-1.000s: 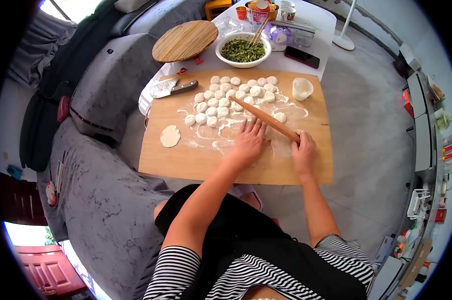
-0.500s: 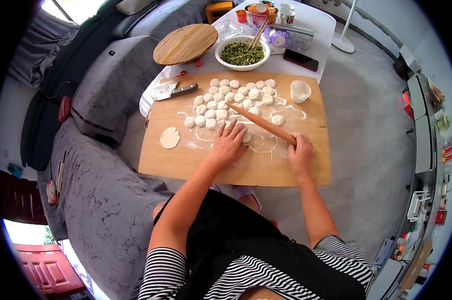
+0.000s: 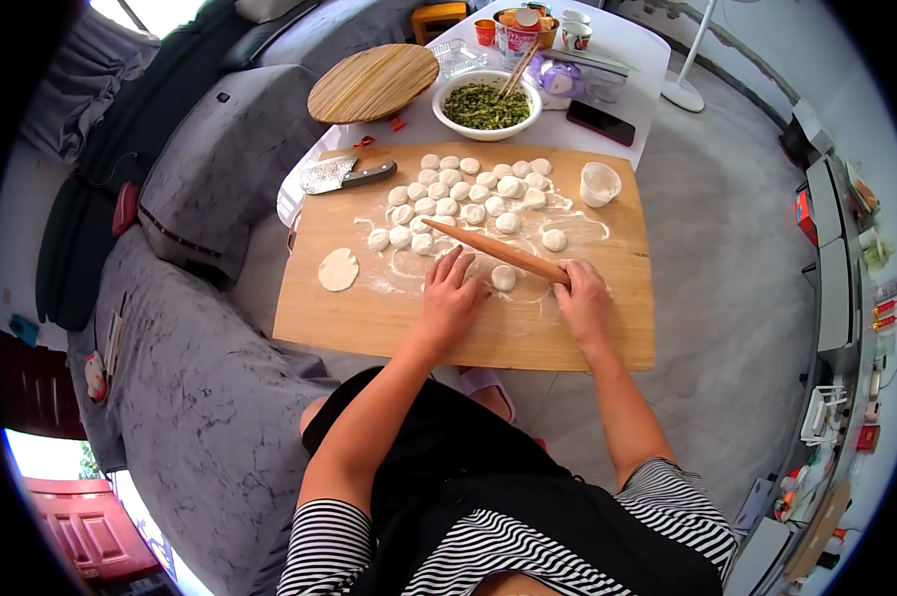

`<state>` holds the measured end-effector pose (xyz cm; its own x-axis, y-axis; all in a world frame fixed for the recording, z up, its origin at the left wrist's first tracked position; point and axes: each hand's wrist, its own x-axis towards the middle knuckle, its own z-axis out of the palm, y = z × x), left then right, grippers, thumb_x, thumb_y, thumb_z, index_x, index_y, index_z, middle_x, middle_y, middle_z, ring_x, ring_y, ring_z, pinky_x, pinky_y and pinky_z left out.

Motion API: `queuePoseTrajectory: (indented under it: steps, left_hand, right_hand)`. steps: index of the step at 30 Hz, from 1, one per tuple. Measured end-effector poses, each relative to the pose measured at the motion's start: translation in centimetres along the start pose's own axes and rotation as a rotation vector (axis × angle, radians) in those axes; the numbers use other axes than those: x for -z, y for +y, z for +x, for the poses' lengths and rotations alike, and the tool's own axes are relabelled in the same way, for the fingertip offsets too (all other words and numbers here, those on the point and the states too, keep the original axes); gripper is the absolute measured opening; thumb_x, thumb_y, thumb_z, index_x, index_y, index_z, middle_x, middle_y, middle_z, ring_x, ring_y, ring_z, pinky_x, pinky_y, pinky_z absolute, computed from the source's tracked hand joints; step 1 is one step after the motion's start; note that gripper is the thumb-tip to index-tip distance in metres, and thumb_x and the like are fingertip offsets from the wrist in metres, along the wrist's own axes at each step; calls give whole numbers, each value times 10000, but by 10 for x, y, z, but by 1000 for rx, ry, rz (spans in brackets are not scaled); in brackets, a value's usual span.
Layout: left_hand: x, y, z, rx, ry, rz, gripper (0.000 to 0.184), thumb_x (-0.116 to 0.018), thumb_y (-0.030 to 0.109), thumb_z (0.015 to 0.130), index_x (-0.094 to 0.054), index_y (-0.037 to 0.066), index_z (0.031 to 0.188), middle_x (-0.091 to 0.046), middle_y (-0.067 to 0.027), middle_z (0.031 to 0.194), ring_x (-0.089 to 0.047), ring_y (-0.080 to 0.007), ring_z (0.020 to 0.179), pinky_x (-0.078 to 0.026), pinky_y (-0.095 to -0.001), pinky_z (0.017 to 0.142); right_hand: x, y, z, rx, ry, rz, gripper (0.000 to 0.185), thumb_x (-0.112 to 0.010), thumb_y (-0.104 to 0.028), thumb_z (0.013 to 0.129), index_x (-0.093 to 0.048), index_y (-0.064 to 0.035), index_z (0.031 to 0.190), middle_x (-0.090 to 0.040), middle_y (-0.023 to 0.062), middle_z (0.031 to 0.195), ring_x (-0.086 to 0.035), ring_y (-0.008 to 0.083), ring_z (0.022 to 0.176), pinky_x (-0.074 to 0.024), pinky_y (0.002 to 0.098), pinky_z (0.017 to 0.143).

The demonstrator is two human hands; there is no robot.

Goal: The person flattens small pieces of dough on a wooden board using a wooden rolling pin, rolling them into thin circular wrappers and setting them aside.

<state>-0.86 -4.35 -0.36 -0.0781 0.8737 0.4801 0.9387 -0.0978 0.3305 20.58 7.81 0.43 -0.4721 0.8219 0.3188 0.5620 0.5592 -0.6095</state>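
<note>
A tapered wooden rolling pin (image 3: 498,249) slants across the middle of the board, its thick end wrapped by the fingers of my right hand (image 3: 585,296). My left hand (image 3: 452,298) rests low on the floured wooden board (image 3: 369,320), fingers stretched out and slightly apart; anything beneath the palm is hidden. Just right of its thumb sits a small dough disc (image 3: 504,278), below the pin. Several dough pieces (image 3: 447,207) spread over the board's upper middle. A flat rolled wrapper (image 3: 338,269) lies on the left side.
A cleaver (image 3: 347,176) lies at the board's upper left and a clear cup (image 3: 599,185) at its upper right. Behind stand a bowl of green filling (image 3: 486,105) with chopsticks, a round woven lid (image 3: 373,83) and a phone (image 3: 600,121). A grey sofa (image 3: 200,387) flanks the left.
The rolling pin and my right hand have shifted left. My left hand has drawn slightly down, its fingers closer together, and the small dough disc beside it shows more fully.
</note>
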Motion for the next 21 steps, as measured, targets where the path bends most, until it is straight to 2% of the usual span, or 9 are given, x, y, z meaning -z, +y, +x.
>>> queuePoseTrajectory:
  steps: [6, 10, 11, 14, 15, 16, 18, 19, 21]
  left_hand:
    - [-18, -18, 5, 173, 72, -31, 186, -677, 89, 807, -679, 64, 991, -561, -192, 1304, -459, -406, 1312, -420, -477, 1060]
    - [5, -3, 14, 81, 228, 90, 340, -722, 108, 781, -650, 110, 1114, -547, -166, 1323, -424, -366, 1356, -285, -531, 1149]
    - [12, 5, 19, 55, 232, 95, 404, -764, 153, 754, -640, 128, 1138, -554, -122, 1313, -411, -316, 1373, -211, -560, 1174]
    - [10, -8, 26, -2, 119, 248, 390, -773, 190, 746, -635, 123, 1105, -589, -71, 1234, -449, -278, 1342, -207, -565, 1177]
    - [9, -15, 27, -8, 118, 259, 331, -754, 193, 763, -629, 118, 1060, -612, -28, 1068, -527, -241, 1229, -208, -572, 1176]
    - [11, -18, 27, -8, 124, 258, 331, -754, 193, 763, -629, 118, 1060, -612, -28, 1068, -527, -241, 1229, -208, -572, 1176]
    - [16, -23, 22, 34, 90, 243, 270, -730, 187, 783, -623, 116, 1020, -587, -12, 917, -579, -221, 1052, -225, -559, 1173]
    - [21, -22, 19, 15, 118, 268, 267, -728, 190, 779, -622, 118, 1013, -562, -14, 861, -577, -216, 945, -282, -528, 1140]
    - [23, -23, 8, 22, 130, 258, 267, -725, 190, 780, -620, 120, 1015, -562, -18, 856, -576, -221, 928, -315, -508, 1102]
  right_hand:
    - [-8, 2, 4, -19, -5, 13, 284, -724, -89, 774, -639, -32, 1038, -636, 137, 1010, -605, 335, 990, -476, 436, 871]
    - [0, 3, 7, 26, 22, -5, 280, -724, -86, 771, -648, -42, 1036, -634, 136, 1011, -604, 333, 983, -477, 436, 859]
    - [5, 0, 10, 10, -56, 44, 268, -723, -85, 771, -655, -49, 1027, -636, 136, 1007, -605, 332, 980, -477, 436, 859]
    - [21, -14, 23, 51, -209, 85, 242, -712, -90, 783, -665, -52, 1017, -638, 139, 984, -604, 333, 974, -477, 437, 861]
    - [25, -16, 31, 103, -276, 81, 229, -702, -96, 795, -667, -48, 1016, -639, 142, 965, -603, 336, 971, -477, 439, 864]
    - [27, -13, 42, 108, -274, 77, 229, -702, -96, 795, -667, -48, 1016, -639, 142, 965, -603, 336, 971, -477, 439, 864]
    - [30, 4, 74, 139, -122, 221, 235, -664, -109, 830, -671, -32, 1052, -653, 173, 971, -614, 370, 954, -487, 452, 857]
    - [33, 13, 95, 45, -38, 142, 219, -636, -97, 844, -683, -25, 1046, -664, 193, 966, -630, 382, 936, -497, 464, 838]
    - [38, 35, 140, -16, 40, -92, 202, -594, -71, 857, -709, -22, 1014, -684, 224, 967, -662, 392, 914, -515, 477, 807]
